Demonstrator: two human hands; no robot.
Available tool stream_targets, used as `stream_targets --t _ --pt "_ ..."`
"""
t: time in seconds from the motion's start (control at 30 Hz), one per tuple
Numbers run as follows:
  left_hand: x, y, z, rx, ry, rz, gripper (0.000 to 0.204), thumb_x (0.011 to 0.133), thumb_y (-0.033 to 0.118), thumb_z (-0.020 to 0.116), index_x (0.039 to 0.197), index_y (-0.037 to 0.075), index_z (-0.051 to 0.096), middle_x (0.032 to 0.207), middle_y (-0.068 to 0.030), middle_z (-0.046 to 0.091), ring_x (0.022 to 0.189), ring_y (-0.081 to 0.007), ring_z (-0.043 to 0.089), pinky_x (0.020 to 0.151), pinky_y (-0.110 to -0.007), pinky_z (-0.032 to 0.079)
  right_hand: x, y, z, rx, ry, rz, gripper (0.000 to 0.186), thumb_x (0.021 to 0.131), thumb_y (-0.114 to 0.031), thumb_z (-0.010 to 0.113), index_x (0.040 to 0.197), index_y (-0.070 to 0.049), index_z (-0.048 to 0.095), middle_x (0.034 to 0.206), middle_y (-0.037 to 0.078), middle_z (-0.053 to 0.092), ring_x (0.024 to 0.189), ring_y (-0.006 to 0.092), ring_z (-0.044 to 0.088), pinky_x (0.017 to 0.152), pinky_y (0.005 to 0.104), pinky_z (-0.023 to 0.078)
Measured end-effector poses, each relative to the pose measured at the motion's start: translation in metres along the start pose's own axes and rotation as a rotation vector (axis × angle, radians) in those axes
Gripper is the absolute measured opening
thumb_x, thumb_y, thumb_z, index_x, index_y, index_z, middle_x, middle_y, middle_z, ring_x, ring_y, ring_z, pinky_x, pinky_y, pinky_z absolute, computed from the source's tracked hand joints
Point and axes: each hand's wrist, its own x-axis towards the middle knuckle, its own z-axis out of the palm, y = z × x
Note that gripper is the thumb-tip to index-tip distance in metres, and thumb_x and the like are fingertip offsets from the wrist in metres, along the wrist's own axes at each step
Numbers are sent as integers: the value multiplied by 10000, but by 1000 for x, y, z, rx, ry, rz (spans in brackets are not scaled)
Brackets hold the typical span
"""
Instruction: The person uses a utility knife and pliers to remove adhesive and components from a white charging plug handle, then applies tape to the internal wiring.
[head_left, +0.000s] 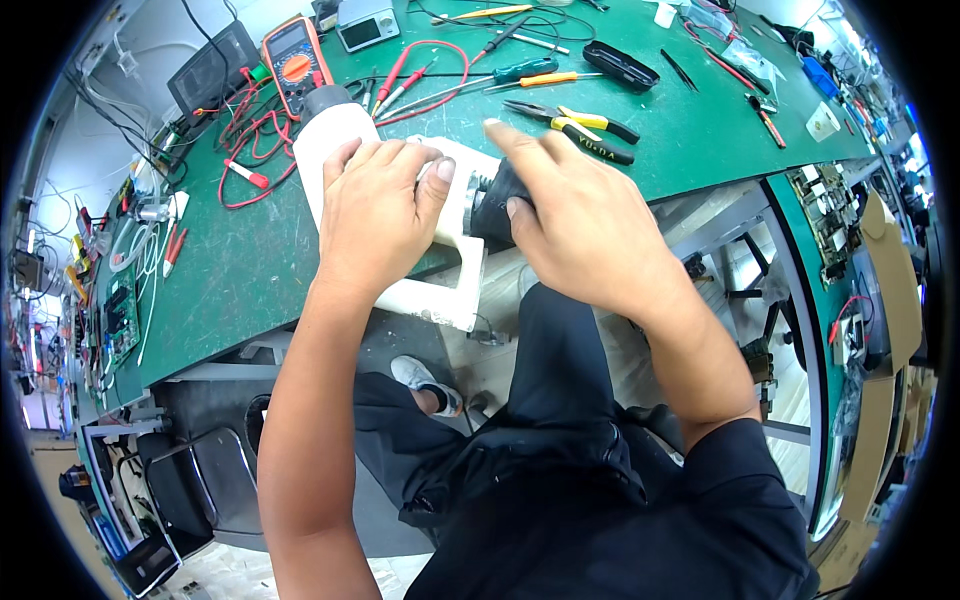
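White appliance (340, 135), one, held by both hands: left grip (375, 215) clasping, right (570, 215) gripping its black part (495, 205).

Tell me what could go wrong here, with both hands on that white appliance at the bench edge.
The white appliance overhangs the green bench edge; if the left hand eases, it could tip off. The right hand working the dark part could jolt it. The pliers nearby might get knocked.

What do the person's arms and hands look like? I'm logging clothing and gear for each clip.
Both forearms are bare. The left hand and right hand wear no gloves, and no rings or watch show. A short black sleeve ends near the right elbow. No cables or markings on either arm.
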Motion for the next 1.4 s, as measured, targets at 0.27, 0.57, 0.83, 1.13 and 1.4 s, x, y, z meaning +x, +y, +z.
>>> stream_targets --t 0.27,0.57,0.83,1.13,1.4 --pt "1 3 6 3 66 -13 301 1005 307 509 960 72 692 946 -80 691 980 -281 629 1040 -455 361 29 -3 -14 -252 -368 -184 268 779 -152 654 970 35 624 887 214 658 878 373 649 757 454 533" --pt "7 1 14 5 173 -45 262 915 256 558 838 48 697 831 -104 688 898 -286 650 1011 -442 387 11 2 -11 -14 -433 109 330 887 -316 648 907 4 569 698 228 619 732 435 629 660 508 482" --pt "7 5 14 29 169 -79 259 895 228 543 820 32 695 853 -119 700 907 -288 656 1014 -430 383 -16 -24 11 156 -176 385 280 923 -290 606 946 -12 575 689 224 651 725 442 656 665 539 513" --pt "10 7 10 44 99 -91 244 894 219 542 825 38 689 856 -113 701 925 -278 646 992 -423 377 -44 -26 49 669 124 535 264 938 -238 642 1036 -6 563 694 218 642 652 386 672 595 427 499" --pt "12 5 12 70 118 -64 227 899 213 538 849 53 690 845 -100 700 880 -288 650 979 -416 376 -50 -32 59 669 231 519 251 942 -214 654 1025 -5 544 603 169 605 553 330 657 524 397 481"
